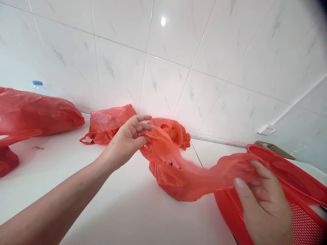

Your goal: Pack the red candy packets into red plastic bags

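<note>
A thin red plastic bag (178,182) is stretched between my two hands above the white counter. My left hand (131,136) pinches one handle of it between thumb and fingers, with the other fingertips reaching forward. On the right, my right hand (265,200) grips the opposite side, its thumb in front and the fingers partly behind the film. The bag's mouth gapes a little between them, and small dark and pale bits show inside, too small to name. Just behind it sits a crumpled red bag (176,131). Another red bag (109,119) lies behind my left hand.
Red mesh baskets (306,217) stand at the right, under and beside my right hand. A large full red bag (51,112) lies at the left, a blue-capped bottle (38,86) behind it. A white power strip (267,129) is by the tiled wall (168,88).
</note>
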### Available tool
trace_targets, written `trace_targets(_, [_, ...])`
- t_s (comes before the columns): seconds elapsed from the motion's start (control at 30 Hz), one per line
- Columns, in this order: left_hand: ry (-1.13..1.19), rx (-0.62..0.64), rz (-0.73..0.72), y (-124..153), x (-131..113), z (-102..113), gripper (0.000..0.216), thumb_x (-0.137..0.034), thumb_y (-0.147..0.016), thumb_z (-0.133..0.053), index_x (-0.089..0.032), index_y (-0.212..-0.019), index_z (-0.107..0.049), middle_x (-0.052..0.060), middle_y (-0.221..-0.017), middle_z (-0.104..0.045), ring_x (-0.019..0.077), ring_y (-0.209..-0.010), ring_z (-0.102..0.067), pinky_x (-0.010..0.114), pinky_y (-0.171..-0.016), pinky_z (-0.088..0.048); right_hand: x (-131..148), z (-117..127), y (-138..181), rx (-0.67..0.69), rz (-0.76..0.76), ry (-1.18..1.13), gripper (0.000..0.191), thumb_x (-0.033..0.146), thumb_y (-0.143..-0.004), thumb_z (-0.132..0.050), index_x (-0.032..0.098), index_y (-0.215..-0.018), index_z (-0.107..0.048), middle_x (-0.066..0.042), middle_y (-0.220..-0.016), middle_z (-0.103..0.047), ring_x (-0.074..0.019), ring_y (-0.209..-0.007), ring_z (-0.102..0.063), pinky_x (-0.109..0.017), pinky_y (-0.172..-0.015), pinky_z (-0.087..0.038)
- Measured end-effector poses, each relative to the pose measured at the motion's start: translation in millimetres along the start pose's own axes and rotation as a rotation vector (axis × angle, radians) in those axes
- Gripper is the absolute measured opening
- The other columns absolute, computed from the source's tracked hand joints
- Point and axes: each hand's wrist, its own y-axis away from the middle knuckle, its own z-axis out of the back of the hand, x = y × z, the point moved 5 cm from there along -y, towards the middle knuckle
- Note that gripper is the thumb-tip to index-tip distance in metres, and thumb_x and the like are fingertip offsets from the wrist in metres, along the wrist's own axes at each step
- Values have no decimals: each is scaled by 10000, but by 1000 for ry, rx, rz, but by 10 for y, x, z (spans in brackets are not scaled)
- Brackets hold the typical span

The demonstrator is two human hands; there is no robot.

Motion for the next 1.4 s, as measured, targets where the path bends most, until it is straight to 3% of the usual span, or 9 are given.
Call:
trace_targets(0.2, [20,189,-28,212,53,175,628,-425,-769,-651,-316,-1332,-395,81,-1357,-502,284,-1108,-566,386,-822,-528,-329,-91,189,-3,6,-227,328,355,-762,-649,224,-1023,-497,-139,-1322,-495,-281,-1106,-578,-445,-906,-496])
trace_targets(0.43, [-111,298,155,343,617,558,851,-597,-742,-624,-326,-1443,-225,95,-1519,-283,346,-1368,-293,461,-1061,-358,-701,-603,202,295,-140,-366,821,401,-718,-706,299,-1397,-256,-122,-1498,-288,-310,-1354,-328,-519,-1067,-330])
trace_targets(0.53, [-260,433,152,451,901,314,1005,-436,-657,-773,-295,-1465,-193,122,-1529,-258,391,-1354,-296,488,-1075,-321,-683,-885,44,357,-227,-505,962,447,-674,-747,318,-1440,-180,-107,-1527,-234,-305,-1376,-282,-521,-1087,-290])
trace_targets(0.67, [0,619,89,512,904,-278,836,-375,-665,-779,-237,-1389,-385,135,-1390,-476,373,-1267,-430,459,-984,-430,-431,-1214,-103,612,-297,-788,851,446,-635,-790,282,-1360,-378,-135,-1338,-516,-330,-1181,-521,-490,-931,-455])
trace_targets(0.77, [191,520,172,400,799,-532,589,-357,-730,-739,-205,-1258,-525,115,-1270,-584,325,-1173,-530,421,-940,-467,-288,-1350,-89,838,-394,-912,466,402,-707,-754,231,-1116,-610,-83,-1016,-688,-262,-946,-640,-411,-852,-490])
trace_targets(0.9, [570,287,386,241,859,-621,354,-388,-854,-599,-140,-1107,-611,128,-1080,-680,284,-1007,-637,408,-886,-494,-332,-1371,-203,684,-530,-1129,151,359,-757,-717,227,-825,-685,-35,-956,-695,-215,-993,-619,-352,-887,-471])
trace_targets(1.03, [878,43,553,218,1208,-604,269,-323,-843,-623,-159,-1056,-615,108,-1025,-703,256,-945,-669,396,-878,-500,-443,-1550,-203,625,-679,-1371,131,327,-740,-730,252,-828,-669,12,-789,-648,-143,-817,-615,-309,-817,-491])
trace_targets(1.2, [1030,51,607,287,1541,-639,178,-278,-842,-616,-135,-945,-640,110,-923,-718,240,-875,-686,380,-860,-501,-480,-1921,162,881,-702,-1357,293,498,-804,-609,208,-776,-633,92,-468,-274,-63,-425,-286,-223,-539,-393])
trace_targets(1.4, [1027,107,582,322,1638,-675,156,-265,-826,-624,-114,-809,-654,83,-710,-699,196,-652,-674,315,-681,-518,-500,-2045,476,981,-750,-978,556,644,-819,-482,205,-1141,-594,59,-478,-429,-96,-437,-363,-221,-477,-298])
